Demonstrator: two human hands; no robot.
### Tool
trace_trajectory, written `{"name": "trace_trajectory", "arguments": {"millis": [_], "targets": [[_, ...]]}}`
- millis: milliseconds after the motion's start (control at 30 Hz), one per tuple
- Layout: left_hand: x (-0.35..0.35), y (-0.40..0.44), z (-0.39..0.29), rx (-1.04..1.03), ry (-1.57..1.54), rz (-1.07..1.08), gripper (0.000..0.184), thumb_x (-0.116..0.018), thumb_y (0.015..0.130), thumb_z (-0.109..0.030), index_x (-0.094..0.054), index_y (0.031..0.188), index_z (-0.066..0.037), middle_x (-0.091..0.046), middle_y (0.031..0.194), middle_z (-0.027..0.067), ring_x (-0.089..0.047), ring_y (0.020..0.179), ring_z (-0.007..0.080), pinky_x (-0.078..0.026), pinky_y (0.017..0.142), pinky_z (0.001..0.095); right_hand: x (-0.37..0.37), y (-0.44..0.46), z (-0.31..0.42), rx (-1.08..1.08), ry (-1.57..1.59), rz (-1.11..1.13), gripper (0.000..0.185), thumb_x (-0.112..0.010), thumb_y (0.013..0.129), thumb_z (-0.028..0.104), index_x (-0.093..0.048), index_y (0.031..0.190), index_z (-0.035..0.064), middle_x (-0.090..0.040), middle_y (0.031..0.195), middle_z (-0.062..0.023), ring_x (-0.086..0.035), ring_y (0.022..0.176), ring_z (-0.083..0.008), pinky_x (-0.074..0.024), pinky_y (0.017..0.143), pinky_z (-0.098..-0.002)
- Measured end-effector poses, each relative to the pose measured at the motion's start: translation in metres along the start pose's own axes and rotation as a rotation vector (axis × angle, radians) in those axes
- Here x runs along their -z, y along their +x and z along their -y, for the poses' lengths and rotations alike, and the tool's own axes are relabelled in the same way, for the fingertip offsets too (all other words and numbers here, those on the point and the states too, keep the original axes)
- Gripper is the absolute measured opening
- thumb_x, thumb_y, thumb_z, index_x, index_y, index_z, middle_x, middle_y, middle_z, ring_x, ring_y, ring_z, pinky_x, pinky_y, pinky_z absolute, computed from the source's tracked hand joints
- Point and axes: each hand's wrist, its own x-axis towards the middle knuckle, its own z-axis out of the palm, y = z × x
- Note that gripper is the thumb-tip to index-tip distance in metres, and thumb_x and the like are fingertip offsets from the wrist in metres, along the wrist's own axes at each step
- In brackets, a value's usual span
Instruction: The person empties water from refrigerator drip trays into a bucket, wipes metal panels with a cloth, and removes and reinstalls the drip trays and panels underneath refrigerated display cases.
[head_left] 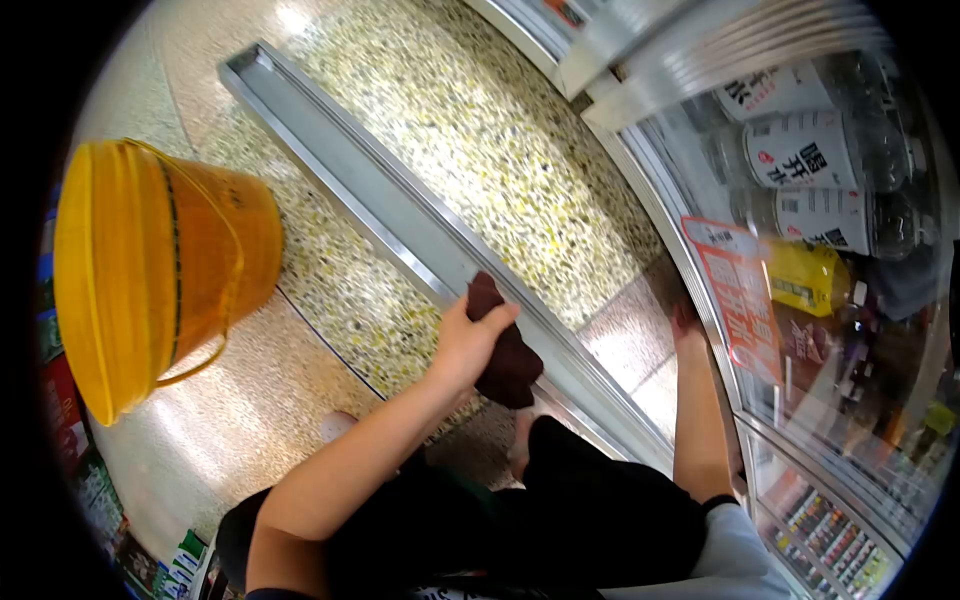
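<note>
My left hand (468, 345) is closed around a dark brown cloth (507, 350), which bunches over the edge of a long metal trough (375, 205). The trough lies slantwise across the speckled floor, in front of my knees. On the other side, my right hand (686, 326) reaches down beside the metal frame of a glass-fronted drinks cooler (665, 215). That hand is in shade and its fingers are not clear, so I cannot tell whether it grips the frame.
A yellow bucket (225, 230) with a handle stands at the left. Behind the cooler's glass are large water bottles (805, 150) and other drinks. An orange-edged sticker (735, 300) is on the glass. Packaged goods (180, 560) line the lower left edge.
</note>
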Motion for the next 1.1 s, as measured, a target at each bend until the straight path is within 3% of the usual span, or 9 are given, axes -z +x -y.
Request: {"name": "trace_trajectory", "arguments": {"millis": [100,167,200,267,367,433,700,900,1100], "targets": [[0.007,0.003,0.002,0.025,-0.007,-0.033,0.031,-0.059,0.078,-0.017,-0.05,0.104,-0.003,-0.057,0.095,0.0083,-0.056,0.087,0.0183,-0.045,0.078,0.0302,0.006,-0.063,-0.011,0.098,-0.4,0.02,0.035,-0.044,0.085,0.037,-0.047,0.105,0.0083,-0.058,0.087,-0.0047,-0.056,0.067,-0.0171,-0.0418,0.054,-0.0323],[0.011,0.005,0.005,-0.007,-0.076,-0.039,0.033,-0.059,0.078,-0.017,-0.049,0.105,-0.003,-0.057,0.096,0.0084,-0.056,0.087,0.0186,-0.045,0.077,0.0302,-0.006,-0.133,-0.032,0.687,-0.708,0.304,0.016,-0.047,0.087,0.021,-0.049,0.091,0.0056,-0.055,0.084,-0.0063,-0.052,0.06,-0.0115,-0.0375,0.048,-0.0212],[0.014,0.007,0.006,-0.002,-0.064,-0.043,0.032,-0.059,0.078,-0.017,-0.049,0.105,-0.003,-0.057,0.096,0.0083,-0.056,0.087,0.0187,-0.045,0.077,0.0303,-0.011,-0.163,-0.044,0.852,-0.826,0.465,0.011,-0.049,0.086,0.011,-0.054,0.091,0.0026,-0.056,0.071,-0.0053,-0.051,0.059,-0.0116,-0.0409,0.051,-0.0281],[0.017,0.008,0.004,-0.007,-0.081,-0.05,0.033,-0.059,0.078,-0.018,-0.049,0.105,-0.003,-0.057,0.093,0.0074,-0.055,0.084,0.0182,-0.045,0.075,0.0305,-0.028,-0.247,-0.053,0.751,-1.247,0.681,0.017,-0.058,0.078,0.017,-0.057,0.091,0.0046,-0.059,0.076,-0.0104,-0.057,0.064,-0.0205,-0.0444,0.06,-0.0298],[0.015,0.007,0.0,-0.052,-0.092,-0.058,0.033,-0.061,0.076,-0.02,-0.05,0.102,-0.002,-0.056,0.088,0.0074,-0.056,0.079,0.0177,-0.046,0.07,0.0305,-0.02,-0.249,-0.078,1.01,-1.563,1.055,0.046,-0.059,0.073,0.045,-0.057,0.099,0.008,-0.06,0.089,-0.0094,-0.058,0.082,-0.0273,-0.0452,0.069,-0.0366],[0.017,0.004,-0.007,-0.075,-0.095,-0.079,0.033,-0.062,0.075,-0.02,-0.051,0.1,-0.001,-0.056,0.085,0.0077,-0.056,0.075,0.0174,-0.046,0.065,0.0303,-0.029,-0.251,-0.071,0.742,-1.681,1.156,0.043,-0.061,0.072,0.042,-0.056,0.099,0.0089,-0.06,0.088,-0.0097,-0.058,0.081,-0.028,-0.0455,0.067,-0.0376],[0.02,-0.003,-0.013,-0.045,-0.138,-0.041,0.032,-0.062,0.076,-0.021,-0.048,0.098,-0.002,-0.054,0.086,0.0065,-0.055,0.078,0.0182,-0.047,0.067,0.0315,-0.02,-0.257,-0.08,0.816,-1.567,1.289,0.033,-0.065,0.071,0.029,-0.056,0.094,0.0062,-0.06,0.069,-0.0103,-0.059,0.067,-0.0297,-0.0449,0.059,-0.0376],[0.022,-0.004,-0.016,-0.104,-0.088,-0.079,0.035,-0.062,0.076,-0.023,-0.048,0.1,-0.002,-0.054,0.088,0.0075,-0.055,0.079,0.0184,-0.046,0.07,0.0322,-0.014,-0.185,-0.07,0.191,-1.181,1.191,0.032,-0.064,0.076,0.017,-0.055,0.103,0.0024,-0.061,0.074,-0.0045,-0.056,0.066,-0.0113,-0.0448,0.06,-0.0259],[0.021,0.0,-0.019,-0.1,-0.099,-0.091,0.036,-0.061,0.076,-0.022,-0.048,0.103,-0.002,-0.055,0.092,0.0084,-0.056,0.082,0.0188,-0.047,0.072,0.0324,-0.049,-0.198,-0.036,0.177,-1.169,1.132,0.034,-0.06,0.079,0.018,-0.053,0.107,-0.0004,-0.06,0.083,-0.0059,-0.055,0.073,-0.0109,-0.044,0.068,-0.0244]]}}
